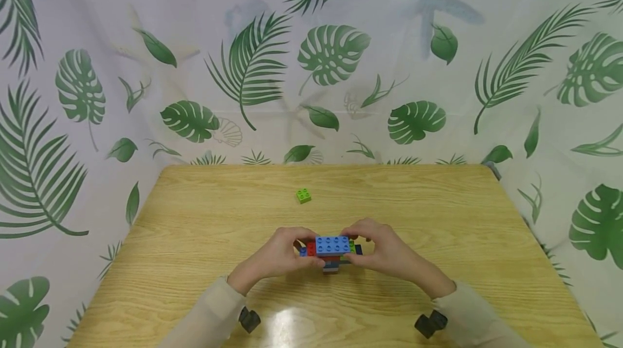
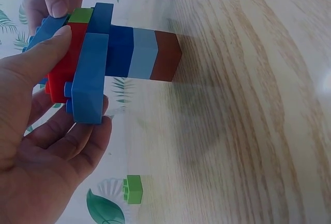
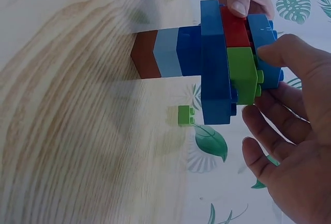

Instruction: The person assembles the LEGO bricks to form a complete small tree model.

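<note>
A brick model stands on the table, its narrow column made of a brown brick, a light blue brick and a dark blue brick. Wider blue bricks cross above, carrying a red brick and a green brick side by side. On top lies a long blue brick, slightly tilted in the right wrist view. My left hand grips the model's left side, thumb against the red brick. My right hand pinches the top blue brick's right end.
A loose lime-green brick lies on the wooden table beyond the model. Leaf-printed cloth hangs behind the table and along its sides. A black wrist device sits at the left cuff, another black device at the right.
</note>
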`<state>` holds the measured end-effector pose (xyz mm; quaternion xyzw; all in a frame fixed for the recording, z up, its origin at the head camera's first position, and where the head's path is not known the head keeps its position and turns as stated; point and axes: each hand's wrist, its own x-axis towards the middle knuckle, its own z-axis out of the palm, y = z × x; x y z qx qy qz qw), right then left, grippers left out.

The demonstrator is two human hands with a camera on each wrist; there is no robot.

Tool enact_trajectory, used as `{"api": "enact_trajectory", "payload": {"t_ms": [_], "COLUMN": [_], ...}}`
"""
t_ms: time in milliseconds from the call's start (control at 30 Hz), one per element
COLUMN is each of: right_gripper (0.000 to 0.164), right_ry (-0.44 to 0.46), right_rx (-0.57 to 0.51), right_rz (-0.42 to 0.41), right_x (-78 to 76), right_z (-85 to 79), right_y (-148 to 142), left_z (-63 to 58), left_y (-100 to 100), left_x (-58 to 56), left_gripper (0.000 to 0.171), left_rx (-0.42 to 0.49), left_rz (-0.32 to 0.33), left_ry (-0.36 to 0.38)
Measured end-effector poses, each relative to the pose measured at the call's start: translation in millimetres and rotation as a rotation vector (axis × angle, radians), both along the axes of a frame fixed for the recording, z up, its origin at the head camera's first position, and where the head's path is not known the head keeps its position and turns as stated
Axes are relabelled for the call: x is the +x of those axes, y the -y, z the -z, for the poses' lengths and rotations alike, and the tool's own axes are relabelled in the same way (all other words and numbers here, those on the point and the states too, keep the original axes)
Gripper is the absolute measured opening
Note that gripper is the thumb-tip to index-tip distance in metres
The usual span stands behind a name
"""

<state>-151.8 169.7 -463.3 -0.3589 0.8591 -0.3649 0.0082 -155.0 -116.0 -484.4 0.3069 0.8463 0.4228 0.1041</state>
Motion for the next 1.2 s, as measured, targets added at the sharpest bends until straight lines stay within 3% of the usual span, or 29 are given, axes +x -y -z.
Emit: {"api": "enact_trajectory", "payload": {"t_ms": [200, 667, 1067, 1200], "right_gripper": [0.036, 0.034, 0.033, 0.034], "right_ry": [-0.038, 0.026, -0.006, -0.021], "right_rx": [-0.01, 0.014, 0.015, 0.027], "right_rz": [-0.009, -0.006, -0.025, -0.02], "right_x": [-0.2, -2.1, -2.4, -0.2], "right_z": [1.5, -1.6, -0.1, -1.6], "right_y": [0.9, 1.8, 1.3, 1.7], "left_z": [-1.3, -3.4, -0.3, 1.5], "left_y": [-1.3, -3.6, -4.6, -5.1], "left_x": [0.8, 3.1, 5.0, 6.5], "left_gripper": [0.051, 0.045, 0.05, 0.05], "left_rx": [0.0, 0.037, 0.139, 0.168], "left_rz": [-0.006, -0.014, -0.012, -0.004], "left_ry": [0.008, -0.04, 0.08, 0.089]}}
